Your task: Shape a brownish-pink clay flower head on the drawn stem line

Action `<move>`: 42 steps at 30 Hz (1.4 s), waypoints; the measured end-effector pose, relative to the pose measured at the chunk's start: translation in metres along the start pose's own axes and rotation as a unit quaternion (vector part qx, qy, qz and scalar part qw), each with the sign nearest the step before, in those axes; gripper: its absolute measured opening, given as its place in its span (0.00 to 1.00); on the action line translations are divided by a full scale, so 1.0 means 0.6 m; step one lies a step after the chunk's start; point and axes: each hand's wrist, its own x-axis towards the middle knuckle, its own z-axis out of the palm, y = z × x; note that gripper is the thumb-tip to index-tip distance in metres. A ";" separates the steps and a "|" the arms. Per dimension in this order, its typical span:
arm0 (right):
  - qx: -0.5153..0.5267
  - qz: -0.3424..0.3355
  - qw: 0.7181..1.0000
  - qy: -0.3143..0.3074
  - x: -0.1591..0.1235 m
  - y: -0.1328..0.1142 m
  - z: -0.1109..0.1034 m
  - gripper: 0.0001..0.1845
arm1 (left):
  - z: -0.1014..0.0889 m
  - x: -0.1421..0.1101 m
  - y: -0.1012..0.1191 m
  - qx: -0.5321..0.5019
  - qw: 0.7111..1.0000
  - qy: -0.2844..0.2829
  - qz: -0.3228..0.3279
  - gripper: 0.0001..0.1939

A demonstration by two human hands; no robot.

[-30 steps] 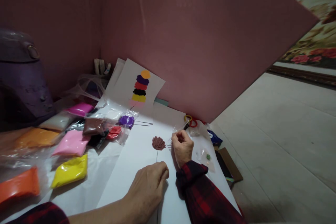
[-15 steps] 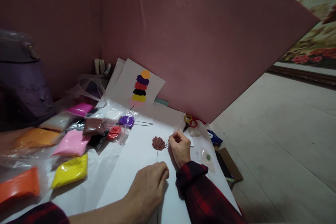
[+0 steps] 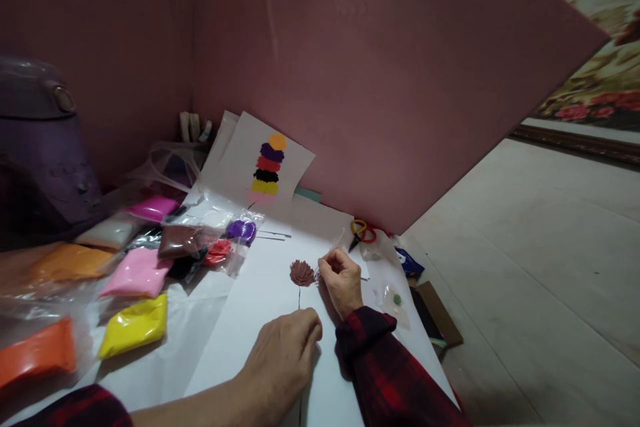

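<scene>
A brown layered clay flower (image 3: pixel 302 273) stands on a thin dark stem (image 3: pixel 299 297) over the white paper. My left hand (image 3: pixel 285 350) is closed around that stem below the bloom, and more stem shows under the hand. At the flower's right edge, my right hand (image 3: pixel 343 279) pinches a thin pale tool (image 3: pixel 317 273), whose tip meets or nearly meets the petals. Most of the tool is hidden by my fingers, so its exact kind does not show.
Bags of coloured clay, such as yellow (image 3: pixel 134 327) and pink (image 3: pixel 137 273), lie at left. Scissors (image 3: pixel 361 233) rest behind my right hand. A sheet with a colour-stack picture (image 3: pixel 269 165) leans at the back. A purple appliance (image 3: pixel 45 147) stands far left.
My right hand has shifted slightly left toward the flower, bringing the tool closer to the petals. My left hand and the stem have stayed in place.
</scene>
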 end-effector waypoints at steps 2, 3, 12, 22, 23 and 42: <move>0.004 -0.004 1.000 -0.008 -0.001 -0.001 0.000 0.10 | 0.001 0.000 -0.001 0.001 1.000 0.001 0.000 0.09; 0.003 -0.005 1.000 -0.011 -0.001 -0.001 0.000 0.11 | 0.001 0.000 -0.001 0.000 1.000 0.001 0.000 0.09; -0.028 -0.010 0.999 0.042 -0.001 0.004 -0.001 0.11 | -0.001 0.000 0.002 0.000 1.000 -0.001 -0.002 0.09; 0.063 -0.011 0.997 -0.040 -0.003 -0.002 0.005 0.09 | 0.000 0.000 0.000 0.000 1.000 -0.002 -0.003 0.09; 0.068 -0.010 0.997 -0.041 -0.003 -0.002 0.005 0.09 | -0.001 0.000 0.000 0.001 1.000 -0.001 -0.004 0.09; 0.088 0.002 0.993 -0.078 -0.002 -0.003 0.005 0.10 | 0.001 0.001 -0.001 0.009 1.000 0.006 0.002 0.11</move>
